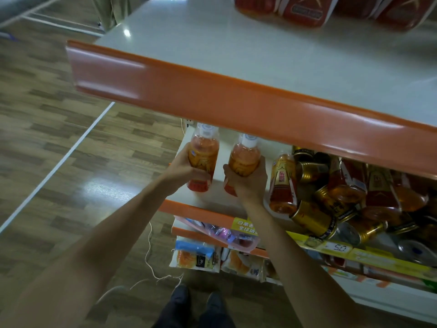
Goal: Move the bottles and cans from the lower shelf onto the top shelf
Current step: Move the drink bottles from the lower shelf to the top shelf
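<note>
Orange drink filled two small bottles with white caps near the middle of the frame. The left bottle [203, 154] was upright at the lower shelf [214, 197], and the left hand [183, 170] was wrapped around its middle. The right bottle [244, 159] was just beside it, and the right hand [248, 183] gripped it with curled fingers. I could not tell if the bottles rested on the shelf or were lifted a little. Both sat under the front edge of the top shelf [212, 55], which was white with an orange strip across the upper frame. To the right, on the same lower shelf, lay a pile of bottles and gold cans [314, 216], tipped over and touching each other. Red packs [305, 10] rested on the top shelf at the upper right. Snack bags [196, 256] hung below the lower shelf. A brown wood floor [59, 138] filled the left side, and dark shoes [179, 297] showed at the bottom.
</note>
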`<move>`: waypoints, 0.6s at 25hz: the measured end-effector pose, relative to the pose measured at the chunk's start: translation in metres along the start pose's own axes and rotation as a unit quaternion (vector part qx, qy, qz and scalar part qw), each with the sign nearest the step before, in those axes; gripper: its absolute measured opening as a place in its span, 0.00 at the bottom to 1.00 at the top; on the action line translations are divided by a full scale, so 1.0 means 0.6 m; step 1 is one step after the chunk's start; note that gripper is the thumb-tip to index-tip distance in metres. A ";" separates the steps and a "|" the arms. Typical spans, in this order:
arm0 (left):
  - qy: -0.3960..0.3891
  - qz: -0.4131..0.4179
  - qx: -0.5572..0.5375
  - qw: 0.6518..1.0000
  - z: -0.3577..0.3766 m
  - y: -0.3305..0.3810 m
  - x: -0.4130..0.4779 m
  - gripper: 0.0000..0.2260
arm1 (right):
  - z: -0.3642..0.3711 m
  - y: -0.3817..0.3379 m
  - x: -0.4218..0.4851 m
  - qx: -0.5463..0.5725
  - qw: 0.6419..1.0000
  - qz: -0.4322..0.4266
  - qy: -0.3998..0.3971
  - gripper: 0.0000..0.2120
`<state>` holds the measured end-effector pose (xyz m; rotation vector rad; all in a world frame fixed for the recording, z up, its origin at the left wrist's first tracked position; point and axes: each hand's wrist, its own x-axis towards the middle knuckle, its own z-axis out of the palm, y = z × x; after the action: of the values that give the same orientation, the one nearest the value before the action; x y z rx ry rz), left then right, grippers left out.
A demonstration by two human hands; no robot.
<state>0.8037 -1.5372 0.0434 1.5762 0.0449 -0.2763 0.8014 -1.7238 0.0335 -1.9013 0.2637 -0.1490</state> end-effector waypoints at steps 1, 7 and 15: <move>0.008 -0.002 0.003 1.000 0.005 0.004 -0.008 0.37 | -0.008 0.000 -0.002 -0.006 1.000 -0.007 -0.015 0.28; 0.029 0.020 -0.015 0.999 0.038 0.026 -0.056 0.38 | -0.050 -0.011 -0.020 -0.029 0.995 -0.039 -0.092 0.28; 0.020 0.036 -0.048 0.998 0.085 0.054 -0.170 0.29 | -0.103 -0.031 -0.118 -0.012 0.994 -0.044 -0.101 0.31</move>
<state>0.7042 -1.5742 0.0959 1.4844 0.0309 -0.1836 0.7209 -1.7560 0.0736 -1.9354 0.0455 -0.0125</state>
